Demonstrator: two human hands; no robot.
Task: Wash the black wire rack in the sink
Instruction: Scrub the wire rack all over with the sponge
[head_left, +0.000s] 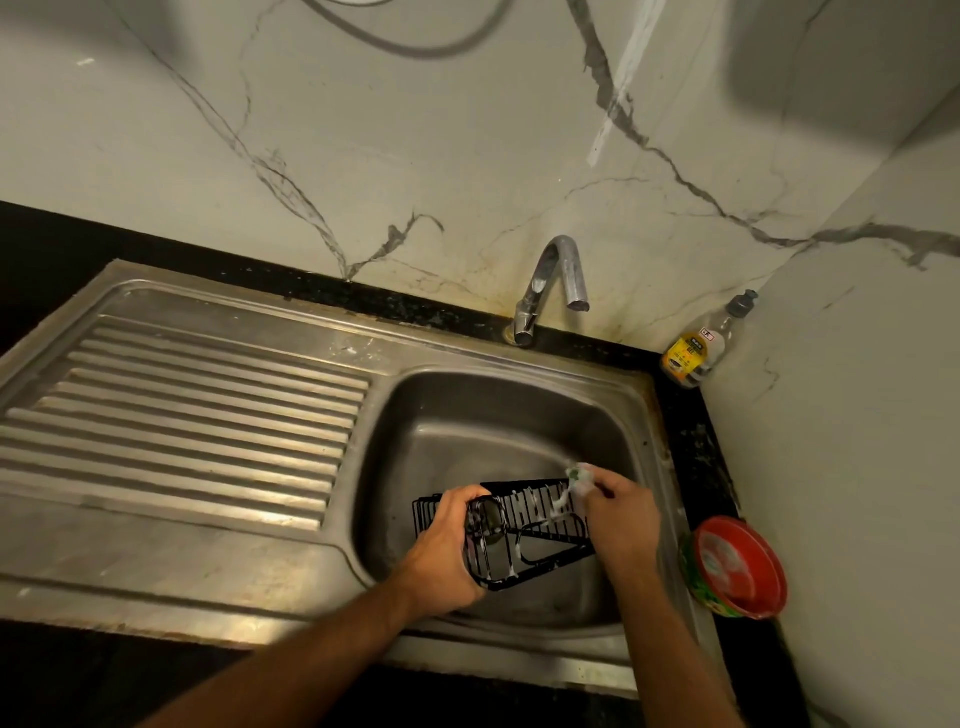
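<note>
The black wire rack (540, 525) is held tilted over the steel sink basin (467, 415), with white suds on its wires. My left hand (447, 551) grips the rack's left end from below. My right hand (618, 519) holds a soapy green and white scrubber (576, 480) and presses it against the rack's upper right edge. Much of the scrubber is hidden inside the fingers.
A curved chrome tap (550, 286) stands behind the basin, with no water running. A ribbed steel drainboard (197, 410) lies to the left. A dish-soap bottle (701, 348) sits in the back right corner. A red soap tub (737, 566) rests on the black counter to the right.
</note>
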